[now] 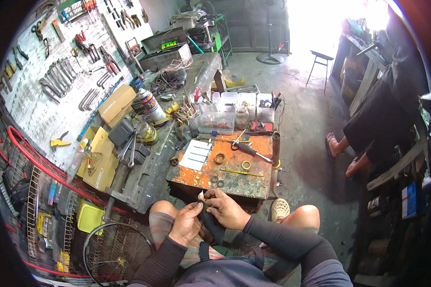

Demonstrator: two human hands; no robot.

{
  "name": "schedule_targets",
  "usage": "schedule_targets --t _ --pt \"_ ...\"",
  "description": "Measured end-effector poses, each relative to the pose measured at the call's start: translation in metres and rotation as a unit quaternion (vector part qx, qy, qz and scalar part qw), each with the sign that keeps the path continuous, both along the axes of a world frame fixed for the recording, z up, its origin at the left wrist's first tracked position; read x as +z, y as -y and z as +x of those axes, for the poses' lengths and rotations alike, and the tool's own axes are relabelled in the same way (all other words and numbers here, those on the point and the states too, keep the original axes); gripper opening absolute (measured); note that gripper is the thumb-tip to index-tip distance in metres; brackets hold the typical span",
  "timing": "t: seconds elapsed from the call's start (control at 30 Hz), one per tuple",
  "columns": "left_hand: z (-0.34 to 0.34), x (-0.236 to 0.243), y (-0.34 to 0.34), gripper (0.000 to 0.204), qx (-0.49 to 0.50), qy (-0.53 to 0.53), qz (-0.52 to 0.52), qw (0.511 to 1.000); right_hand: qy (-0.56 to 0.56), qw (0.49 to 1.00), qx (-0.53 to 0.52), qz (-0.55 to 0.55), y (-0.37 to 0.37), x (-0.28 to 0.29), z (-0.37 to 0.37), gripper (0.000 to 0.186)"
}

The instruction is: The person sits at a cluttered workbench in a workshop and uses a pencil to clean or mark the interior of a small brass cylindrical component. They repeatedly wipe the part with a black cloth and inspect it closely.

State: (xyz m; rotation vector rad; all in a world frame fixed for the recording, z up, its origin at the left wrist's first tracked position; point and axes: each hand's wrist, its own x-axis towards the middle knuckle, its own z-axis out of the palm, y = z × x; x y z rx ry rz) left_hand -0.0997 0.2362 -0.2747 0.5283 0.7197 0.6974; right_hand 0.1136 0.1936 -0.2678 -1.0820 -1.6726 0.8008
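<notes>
In front of my lap I hold a black, elongated piece (pixel 211 226) whose exact kind I cannot make out. My left hand (pixel 186 224) pinches its upper left side between thumb and fingers. My right hand (pixel 228 210) is closed over its top, fingers bent. A small pale tip (pixel 201 195) sticks up beside the right fingertips. Just beyond, on the worn orange tabletop (pixel 189 180), lie a brass-coloured ring (pixel 219 158), a yellow ring (pixel 245 165), small dark rings (pixel 214 179), a yellow pencil-like rod (pixel 242 172) and a dark-handled T-shaped tool (pixel 246 149).
White paper (pixel 195 155) lies at the table's left. Plastic bins (pixel 229 101) stand at its back. A cluttered bench with a spray can (pixel 151 106) and vise (pixel 124 172) is left, below a tool board (pixel 36 112). A bicycle wheel (pixel 121 260) stands low left. Another person's legs (pixel 368 124) are right.
</notes>
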Motion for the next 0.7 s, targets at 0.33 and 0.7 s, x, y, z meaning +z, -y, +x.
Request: schedule_targets --t 0.33,0.7 --pt "0.008 0.014 0.012 0.013 0.046 -0.05 0.111 0.991 -0.011 0.999 0.011 -0.032 0.002 0.003 -0.005 0.025" --pt "0.008 0.019 -0.013 0.023 0.031 0.062 -0.033 0.997 -0.161 0.975 0.102 -0.118 -0.006 0.0 0.006 0.023"
